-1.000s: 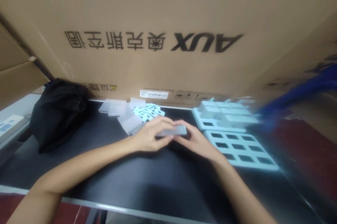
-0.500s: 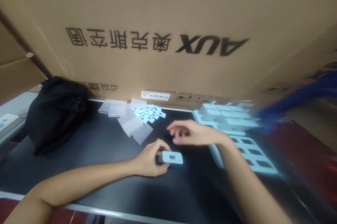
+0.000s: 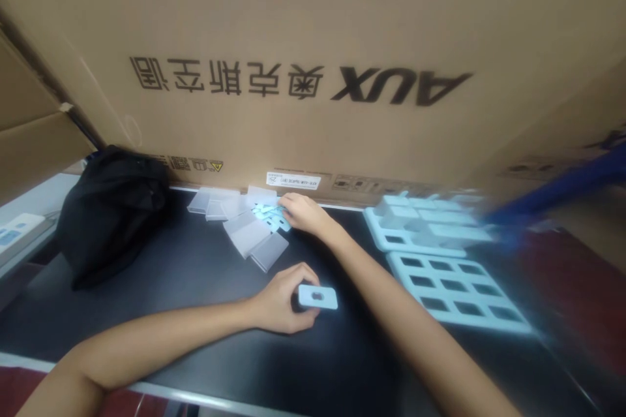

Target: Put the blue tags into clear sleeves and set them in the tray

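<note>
Gripping a holed plate (image 3: 317, 297) so its face shows, the left hand (image 3: 291, 299) is closed over the black table (image 3: 195, 273) in the head view; whatever sits behind the plate is mostly hidden by the fingers. The right hand (image 3: 304, 211) is at the right side of a pile of blue tabs (image 3: 270, 213), fingers curled, though I cannot tell whether they have closed on one. Because the tabs overlap loosely, a pinch there could bring up two or scatter the heap; a slack left grip could let the plate tilt. Clear sleeves (image 3: 247, 231) crowd the pile's left and near sides, easily knocked. A large carton (image 3: 244, 130) walls off the back. The right forearm lies between the pile and an openwork tray (image 3: 437, 282); a black bag (image 3: 112, 215) blocks the far left.
</note>
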### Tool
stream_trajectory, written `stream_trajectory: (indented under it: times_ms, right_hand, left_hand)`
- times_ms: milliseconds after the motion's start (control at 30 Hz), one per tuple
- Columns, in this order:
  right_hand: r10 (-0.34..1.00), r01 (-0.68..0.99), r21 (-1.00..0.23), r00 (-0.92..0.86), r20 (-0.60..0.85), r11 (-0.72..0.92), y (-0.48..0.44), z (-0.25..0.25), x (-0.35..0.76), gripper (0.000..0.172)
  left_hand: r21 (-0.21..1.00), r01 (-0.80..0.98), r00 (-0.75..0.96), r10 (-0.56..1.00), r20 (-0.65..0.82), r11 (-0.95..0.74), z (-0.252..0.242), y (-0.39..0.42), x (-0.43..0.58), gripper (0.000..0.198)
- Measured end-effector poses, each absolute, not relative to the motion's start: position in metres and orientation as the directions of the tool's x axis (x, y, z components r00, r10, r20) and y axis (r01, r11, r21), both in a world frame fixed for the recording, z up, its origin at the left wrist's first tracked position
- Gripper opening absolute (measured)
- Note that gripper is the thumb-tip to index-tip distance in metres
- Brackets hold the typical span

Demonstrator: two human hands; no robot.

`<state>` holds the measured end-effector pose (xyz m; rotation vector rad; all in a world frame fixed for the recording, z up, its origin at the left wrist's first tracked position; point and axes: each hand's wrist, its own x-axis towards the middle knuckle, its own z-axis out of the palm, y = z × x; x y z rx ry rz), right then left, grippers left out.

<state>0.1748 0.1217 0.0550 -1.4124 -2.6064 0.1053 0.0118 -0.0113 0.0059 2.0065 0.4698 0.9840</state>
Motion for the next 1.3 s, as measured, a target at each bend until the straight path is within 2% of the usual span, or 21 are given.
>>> stream_trajectory:
  times_ms: [300,667,1067,1300]
  right_hand:
    - [0.832,0.833,0.004,-0.554,0.007,0.554,0.133,0.058,0.158,0.029]
    - [0.842,0.838,0.101,-0.54,-0.002,0.537,0.12,0.056,0.17,0.029]
    - [0.834,0.83,0.106,-0.552,0.005,0.548,0.113,0.054,0.172,0.029]
    - [0.831,0.831,0.054,-0.555,0.031,0.554,0.116,0.052,0.166,0.03]
  left_hand:
    - [0.794,-0.063,0.614,0.604,0.508,-0.604,0.001,-0.01,0.012,0.031]
    - [0.814,-0.036,0.603,0.637,0.48,-0.579,0.002,-0.009,0.012,0.031]
    - [0.835,-0.03,0.619,0.646,0.447,-0.549,0.005,-0.009,0.011,0.031]
    - [0.841,-0.034,0.606,0.658,0.447,-0.54,0.006,-0.009,0.012,0.03]
